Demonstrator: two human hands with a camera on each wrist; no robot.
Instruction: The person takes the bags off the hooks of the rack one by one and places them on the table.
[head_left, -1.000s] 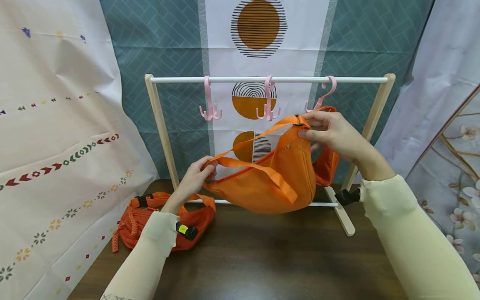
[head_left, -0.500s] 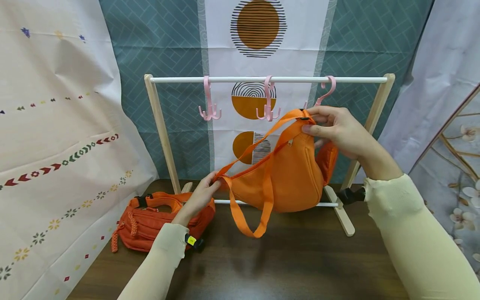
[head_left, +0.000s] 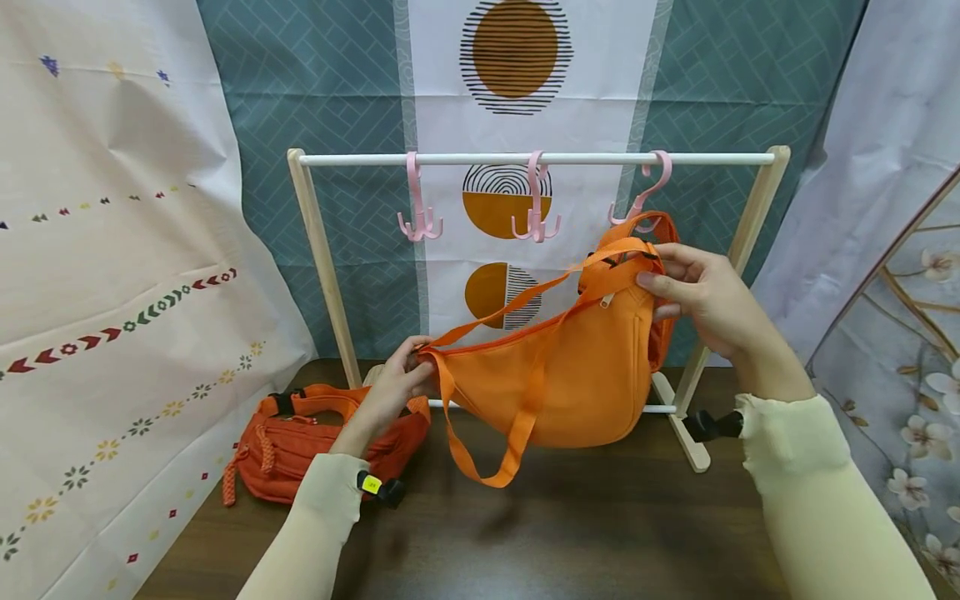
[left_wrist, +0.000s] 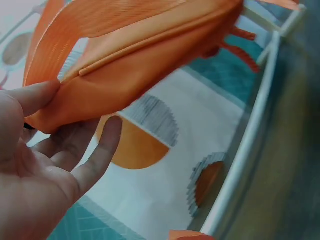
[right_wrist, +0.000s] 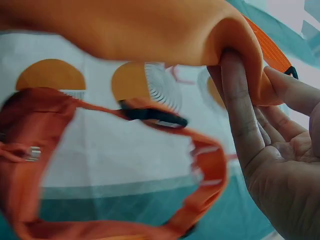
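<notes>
An orange crossbody bag (head_left: pixel 570 383) hangs in the air in front of the rack, its strap (head_left: pixel 525 408) looping below. My left hand (head_left: pixel 393 382) pinches its narrow left end; in the left wrist view, thumb and fingers (left_wrist: pixel 107 142) are on either side of that tip. At the upper right corner, my right hand (head_left: pixel 705 296) grips the bag between thumb and fingers, as the right wrist view also shows with the fabric (right_wrist: pixel 150 30) folded over a finger. Behind it, a red-orange bag (right_wrist: pixel 35 150) hangs by its strap at the right pink hook (head_left: pixel 648 192), mostly hidden in the head view.
A white rail (head_left: pixel 472 159) on wooden posts carries pink hooks at left (head_left: pixel 418 208) and middle (head_left: pixel 536 208). On the brown table (head_left: pixel 562 525) lies a red-orange waist bag (head_left: pixel 292 450), partly behind my left forearm. Printed cloths surround the rack.
My right hand has moved right and down with its end of the bag. My left hand is a little lower. The strap has dropped into a loop beneath the bag.
</notes>
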